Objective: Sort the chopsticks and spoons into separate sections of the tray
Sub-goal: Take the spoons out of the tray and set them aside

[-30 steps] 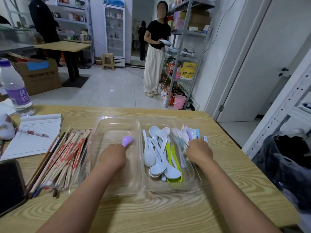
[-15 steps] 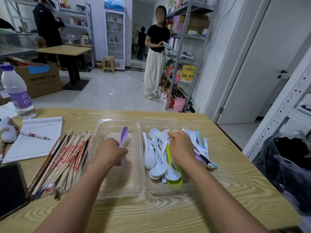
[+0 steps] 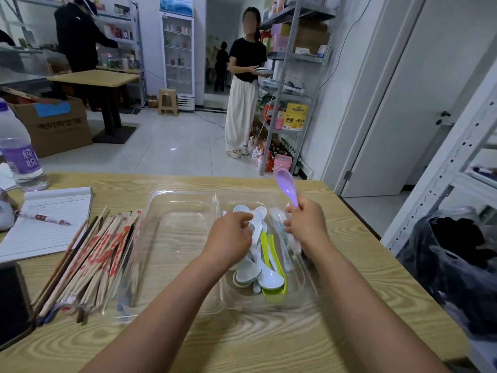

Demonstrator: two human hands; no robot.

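Observation:
A clear two-section tray (image 3: 188, 305) lies on the wooden table. Its right section holds a heap of white spoons (image 3: 265, 275) and a lime-green one (image 3: 277, 290); the left section has nothing in it. A pile of chopsticks (image 3: 91, 259) lies on the table left of the tray. My left hand (image 3: 231, 234) reaches into the right section, fingers curled on a white spoon (image 3: 256, 220). My right hand (image 3: 306, 224) grips the handle of a purple spoon (image 3: 287, 186), bowl upward, above the tray's far right corner.
A notepad (image 3: 45, 224) with a pen (image 3: 43, 218), a water bottle (image 3: 18, 154) and a phone (image 3: 12, 302) sit at the left. A black bag (image 3: 457, 265) hangs past the table's right edge. A person (image 3: 243, 87) stands by the shelves.
The purple spoon has passed from my left hand to my right, which lifted it upright. My left hand moved right from the bare section onto the spoons.

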